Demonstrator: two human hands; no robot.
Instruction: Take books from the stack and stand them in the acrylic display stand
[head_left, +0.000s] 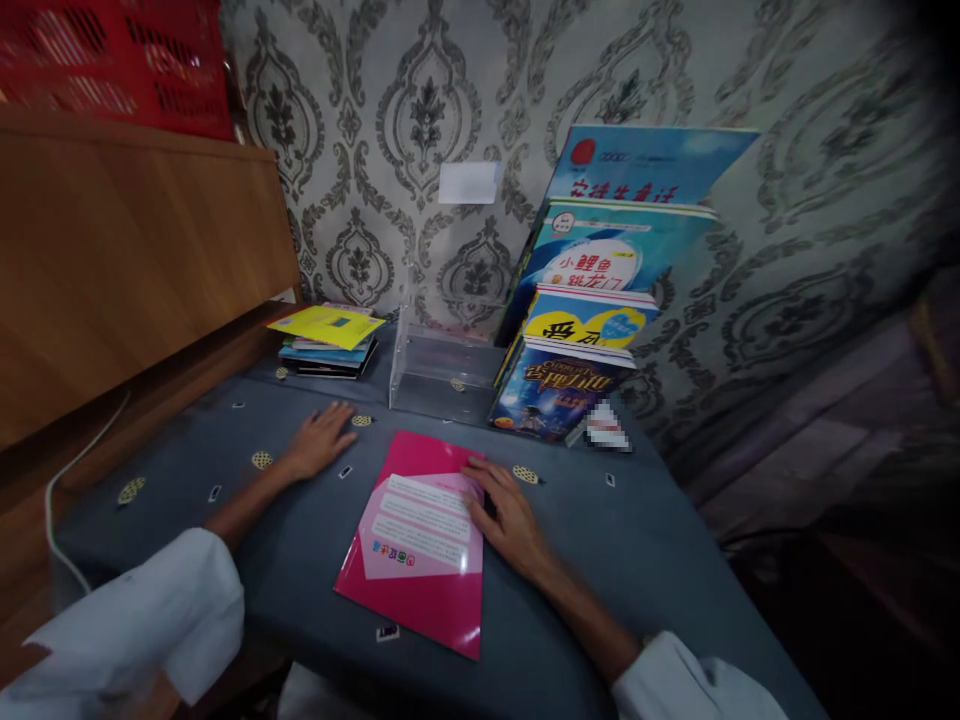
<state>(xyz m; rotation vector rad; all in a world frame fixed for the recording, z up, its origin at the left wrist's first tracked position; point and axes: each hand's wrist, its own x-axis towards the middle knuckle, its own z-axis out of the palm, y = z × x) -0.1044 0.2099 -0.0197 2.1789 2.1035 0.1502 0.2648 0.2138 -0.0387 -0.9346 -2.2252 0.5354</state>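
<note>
A glossy pink book (442, 612) lies flat on the dark cloth-covered table in front of me, its printed text upside down to my view. My right hand (506, 510) rests on its upper right edge, fingers loosely spread over the cover. To the left of the book, my left hand (322, 440) lies palm down on the cloth with its fingers stretched out, holding nothing. Beyond the hands stands a clear acrylic rack (442, 385). Several books (574, 385) stand upright in tiers on its right side, and its left part shows no books.
A low stack of books (330, 328), yellow one on top, sits at the back left. A wooden cabinet (135, 250) with a red plastic basket (112, 70) stands at left. The patterned wall (337, 200) closes off the back. A white cable (49, 510) hangs at far left.
</note>
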